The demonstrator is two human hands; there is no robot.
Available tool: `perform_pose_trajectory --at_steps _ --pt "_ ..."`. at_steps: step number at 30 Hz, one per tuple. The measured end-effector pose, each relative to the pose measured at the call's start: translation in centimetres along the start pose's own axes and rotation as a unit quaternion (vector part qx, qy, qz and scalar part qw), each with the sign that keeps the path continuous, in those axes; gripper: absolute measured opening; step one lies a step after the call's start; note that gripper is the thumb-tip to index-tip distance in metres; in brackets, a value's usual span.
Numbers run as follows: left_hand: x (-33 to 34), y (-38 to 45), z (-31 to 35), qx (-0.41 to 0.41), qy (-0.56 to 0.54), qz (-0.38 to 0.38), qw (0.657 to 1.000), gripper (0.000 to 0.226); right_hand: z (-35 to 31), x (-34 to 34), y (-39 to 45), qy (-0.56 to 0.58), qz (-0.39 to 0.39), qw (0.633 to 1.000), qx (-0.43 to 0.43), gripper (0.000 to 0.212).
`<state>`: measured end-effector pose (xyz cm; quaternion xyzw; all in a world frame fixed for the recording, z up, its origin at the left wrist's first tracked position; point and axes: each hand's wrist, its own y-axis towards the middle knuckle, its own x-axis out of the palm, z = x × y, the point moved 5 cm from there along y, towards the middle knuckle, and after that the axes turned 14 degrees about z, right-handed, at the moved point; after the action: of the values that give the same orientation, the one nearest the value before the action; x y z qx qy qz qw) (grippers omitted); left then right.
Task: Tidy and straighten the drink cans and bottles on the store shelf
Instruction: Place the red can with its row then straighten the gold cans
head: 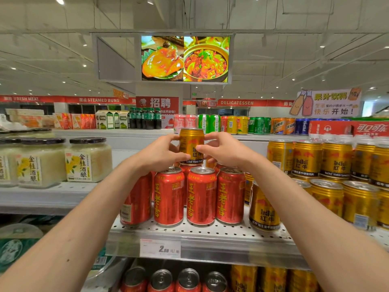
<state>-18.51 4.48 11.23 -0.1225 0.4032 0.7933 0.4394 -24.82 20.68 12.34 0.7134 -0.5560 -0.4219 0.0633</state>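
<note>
A gold Red Bull can [190, 144] stands upright on top of the red herbal-tea cans [201, 197], above the middle of the perforated metal shelf [189, 232]. My left hand [162, 153] grips its left side, fingers curled round it. My right hand [223, 150] pinches its right side with thumb and fingers. Several red cans stand in a front row below my hands; the leftmost one [135, 202] leans and is partly hidden by my left forearm. Gold Red Bull cans [328, 178] are stacked in two layers to the right.
Glass jars of rice wine [89, 160] stand on the shelf at left. Mixed drink cans and dark bottles [231, 123] line the top shelf behind. More red and gold cans [189, 279] fill the shelf below. A price tag [160, 248] hangs on the shelf edge.
</note>
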Motion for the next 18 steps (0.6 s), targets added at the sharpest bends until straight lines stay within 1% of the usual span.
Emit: perform_pose_trajectory --at_steps 4,7,10,12,15,16,18 --pt "-0.6 -0.4 0.7 0.020 -0.043 0.018 0.999 0.055 -0.3 -0.7 -0.1 0.035 0.021 0.999 -0.007 0.057" --pt "-1.5 -0.6 1.3 0.047 -0.054 0.041 0.997 0.066 -0.8 -1.5 -0.2 0.068 0.040 0.997 -0.010 0.059" --pt "-2.4 -1.4 2.1 0.070 -0.076 0.058 0.993 0.062 -1.5 -2.0 -0.6 0.115 0.048 0.992 -0.010 0.055" --pt "-2.8 -2.0 2.4 0.075 -0.096 0.067 0.990 0.065 -2.0 -2.3 -1.1 0.152 0.049 0.987 -0.004 0.050" --pt "-3.3 -3.1 2.4 0.085 -0.121 0.062 0.987 0.073 -2.7 -2.7 -2.4 0.189 0.041 0.981 0.001 0.045" --pt "-3.5 -3.6 2.4 0.091 -0.125 0.056 0.986 0.074 -2.9 -2.8 -2.9 0.193 0.038 0.981 -0.002 0.046" --pt "-3.8 -4.8 2.6 0.108 -0.125 0.044 0.985 0.072 -3.4 -3.1 -4.1 0.184 0.032 0.982 -0.004 0.056"
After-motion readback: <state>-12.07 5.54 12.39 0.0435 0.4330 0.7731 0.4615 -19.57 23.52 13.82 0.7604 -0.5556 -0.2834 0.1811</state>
